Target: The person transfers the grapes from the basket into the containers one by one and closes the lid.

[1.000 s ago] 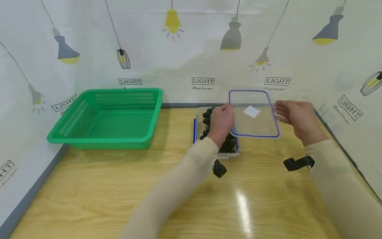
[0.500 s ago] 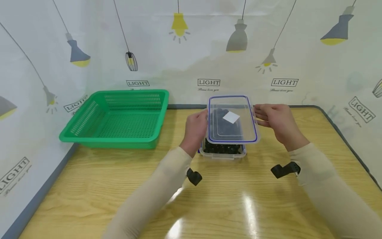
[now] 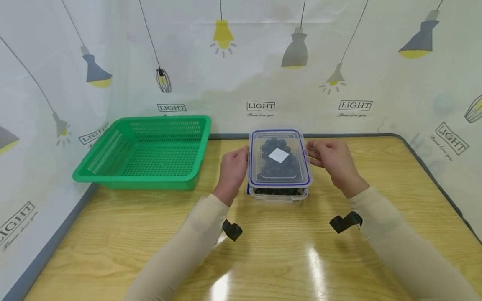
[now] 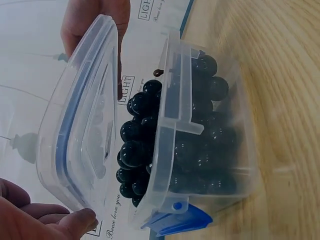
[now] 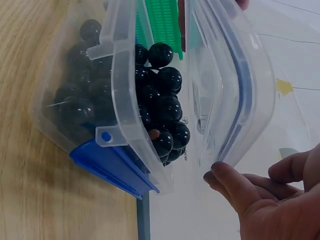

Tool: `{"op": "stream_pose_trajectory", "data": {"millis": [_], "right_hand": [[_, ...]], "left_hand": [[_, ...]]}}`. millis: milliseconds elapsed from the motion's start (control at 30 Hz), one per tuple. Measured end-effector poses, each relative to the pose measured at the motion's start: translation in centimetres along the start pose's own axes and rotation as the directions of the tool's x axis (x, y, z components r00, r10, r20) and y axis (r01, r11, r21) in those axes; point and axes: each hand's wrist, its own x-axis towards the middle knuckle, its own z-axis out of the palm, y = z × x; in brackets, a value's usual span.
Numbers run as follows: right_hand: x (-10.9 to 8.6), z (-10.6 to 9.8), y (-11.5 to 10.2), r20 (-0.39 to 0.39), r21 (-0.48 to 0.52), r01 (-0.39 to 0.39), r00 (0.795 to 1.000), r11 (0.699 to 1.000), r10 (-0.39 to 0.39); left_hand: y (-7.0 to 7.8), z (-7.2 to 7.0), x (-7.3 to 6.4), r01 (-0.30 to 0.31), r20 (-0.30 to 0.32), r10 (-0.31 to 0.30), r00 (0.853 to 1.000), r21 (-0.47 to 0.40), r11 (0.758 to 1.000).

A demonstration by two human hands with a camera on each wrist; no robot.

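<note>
Black round grapes (image 4: 137, 127) fill a clear plastic food container (image 3: 278, 197) on the table, heaped above its rim. A transparent lid (image 3: 256, 161) with a blue seal and a white diamond-shaped label (image 3: 278, 155) is held over them, its underside apart from the rim in both wrist views. My left hand (image 3: 232, 171) pinches the lid's left edge. On the opposite side my right hand (image 3: 333, 165) holds the right edge with thumb and fingertips. Blue side clips (image 5: 112, 165) hang folded down from the container's rim.
A green perforated plastic basket (image 3: 197, 167) stands on the wooden table (image 3: 158, 238) left of the container. Behind runs a white backdrop (image 3: 233, 79) printed with lamps, meeting the table's back edge close behind the container. Dark wrist cameras (image 3: 232, 230) are strapped below both hands.
Both hands have carried the lid leftward and down, from right of the container to just over it. The left hand has moved off from over the grapes to the container's left side.
</note>
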Motion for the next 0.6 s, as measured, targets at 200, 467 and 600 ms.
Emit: {"op": "stream_pose_trajectory", "data": {"millis": [200, 467, 600], "right_hand": [[-0.3, 0.4, 0.3, -0.002, -0.016, -0.040, 0.999, 0.999, 0.040], [-0.5, 0.6, 0.1, 0.023, 0.001, -0.037, 0.999, 0.999, 0.037], [-0.4, 0.4, -0.2, 0.022, -0.052, -0.044, 0.999, 0.998, 0.045]], "left_hand": [[-0.5, 0.0, 0.2, -0.014, -0.017, 0.014, 1.000, -0.038, 0.999], [-1.1, -0.3, 0.3, -0.016, -0.009, 0.016, 1.000, -0.072, 0.997], [-1.1, -0.2, 0.4, -0.015, -0.008, 0.015, 1.000, -0.087, 0.996]]}}
